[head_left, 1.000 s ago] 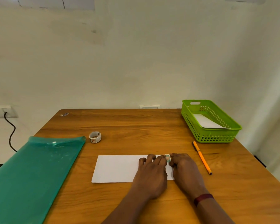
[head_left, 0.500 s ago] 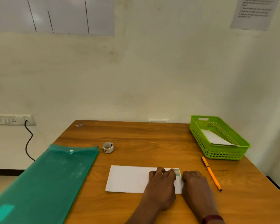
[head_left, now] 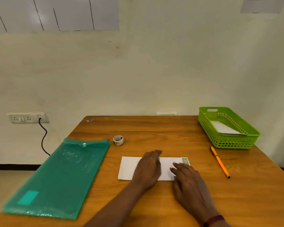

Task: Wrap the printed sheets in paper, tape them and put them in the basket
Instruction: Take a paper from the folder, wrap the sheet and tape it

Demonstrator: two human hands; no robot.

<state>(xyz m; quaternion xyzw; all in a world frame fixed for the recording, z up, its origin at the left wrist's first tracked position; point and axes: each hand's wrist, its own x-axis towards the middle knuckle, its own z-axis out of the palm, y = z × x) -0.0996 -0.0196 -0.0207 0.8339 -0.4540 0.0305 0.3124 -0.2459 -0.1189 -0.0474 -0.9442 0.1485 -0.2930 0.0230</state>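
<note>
Low and centre in the frame: a white folded packet (head_left: 166, 167) flat on the wooden table (head_left: 154, 128), long axis running left to right across the picture. A patterned strip of tape (head_left: 185, 161) at its upper right corner. Presumably the printed sheets inside; not visible through the paper.

Left hand (head_left: 148, 172) laid over the middle of the packet, palm down, fingers straight and together, pointing up-frame, tips past the far long edge. Flat, gripping nothing; a slight blur, so pressing or hovering just above cannot be told. Right hand (head_left: 189, 181) at the lower right end of the packet, fingers loosely spread and pointing up-left, tips on or just over the paper near the taped corner, likewise gripping nothing.

Green basket (head_left: 236, 145) at right of frame, up and to the right of the packet, one white packet (head_left: 223, 128) already inside. Orange pen (head_left: 220, 162) lying aslant on the table between packet and basket. Tape roll (head_left: 118, 140) up-left of the packet, just beyond the left fingertips; green folder (head_left: 59, 177) along the left of the frame.

Judged from the layout: only one end visibly taped, left end hidden partly by the hand. For more tape, left hand nearer the roll. For the basket, right hand nearer, packet's right end already pointing that way, pen in the path if slid rather than lifted.
</note>
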